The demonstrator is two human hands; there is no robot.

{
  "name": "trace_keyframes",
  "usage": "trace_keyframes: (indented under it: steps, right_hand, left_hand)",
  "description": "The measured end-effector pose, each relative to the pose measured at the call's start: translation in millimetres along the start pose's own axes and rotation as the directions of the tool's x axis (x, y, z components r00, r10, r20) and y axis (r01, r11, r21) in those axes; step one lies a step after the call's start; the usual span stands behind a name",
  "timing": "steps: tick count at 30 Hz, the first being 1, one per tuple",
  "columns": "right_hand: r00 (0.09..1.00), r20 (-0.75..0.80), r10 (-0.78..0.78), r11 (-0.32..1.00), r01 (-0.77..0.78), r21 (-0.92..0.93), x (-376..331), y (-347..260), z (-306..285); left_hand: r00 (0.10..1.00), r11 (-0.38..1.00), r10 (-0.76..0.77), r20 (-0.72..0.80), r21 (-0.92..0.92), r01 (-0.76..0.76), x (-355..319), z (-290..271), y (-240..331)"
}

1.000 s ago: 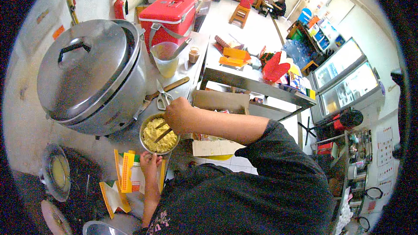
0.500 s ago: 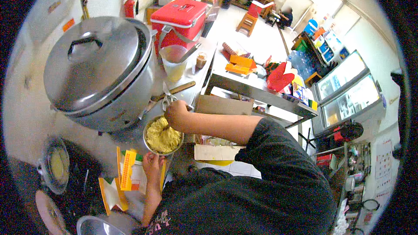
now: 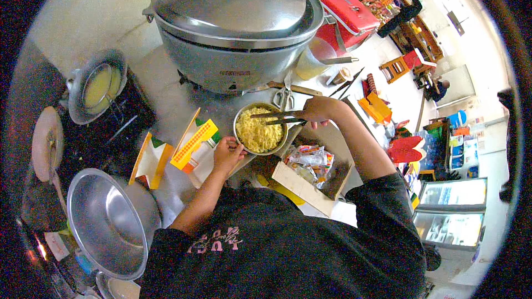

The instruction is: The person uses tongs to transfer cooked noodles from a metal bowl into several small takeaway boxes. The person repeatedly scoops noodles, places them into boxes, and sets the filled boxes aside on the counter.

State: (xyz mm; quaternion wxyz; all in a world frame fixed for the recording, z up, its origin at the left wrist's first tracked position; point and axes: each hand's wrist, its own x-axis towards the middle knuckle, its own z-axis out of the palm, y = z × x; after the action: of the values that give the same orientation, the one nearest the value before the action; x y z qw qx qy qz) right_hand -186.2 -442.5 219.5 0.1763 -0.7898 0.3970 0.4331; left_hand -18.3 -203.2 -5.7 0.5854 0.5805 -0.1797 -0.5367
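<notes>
Tongs [image 3: 287,114] over noodles [image 3: 258,135] in a bowl [image 3: 235,131].
Well left of the bowl is a basin [image 3: 108,224]; nearer it, a carton [image 3: 194,145]. At its near left rim, the left hand [image 3: 227,156] has its fingertips; whether they pinch it, I cannot tell. Beyond it stands a pot [image 3: 235,61], and just past its far rim lie scissors [image 3: 284,97]. To its near right is a box [image 3: 300,187] of packets [image 3: 310,159]. Right of it, the right hand [image 3: 320,109] is clamped on the tongs, their arms apart.
</notes>
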Motion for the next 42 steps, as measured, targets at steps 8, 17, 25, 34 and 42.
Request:
trace_keyframes:
  steps: [8,17,25,34,42]
  right_hand:
    - [0.916,-0.366,-0.163,0.912,-0.001,-0.410,27,-45,43]
    - [0.837,-0.457,-0.301,0.892,0.417,0.176,77,-2,115]
    - [0.774,-0.610,-0.170,0.703,0.529,0.475,73,29,171]
    - [0.890,-0.452,-0.055,0.578,0.398,0.713,17,46,155]
    - [0.737,-0.669,-0.098,0.802,0.457,0.386,-56,47,81]
  left_hand:
    - [1.000,0.999,-0.002,-0.002,0.052,0.002,-1,3,7]
    - [0.998,0.990,0.012,-0.055,0.141,-0.004,6,3,2]
    - [0.999,0.999,-0.022,-0.047,0.029,0.023,3,2,-1]
    - [0.998,0.993,-0.046,-0.040,0.105,0.050,2,2,7]
    - [0.995,0.994,-0.086,-0.051,-0.076,0.082,2,1,-2]
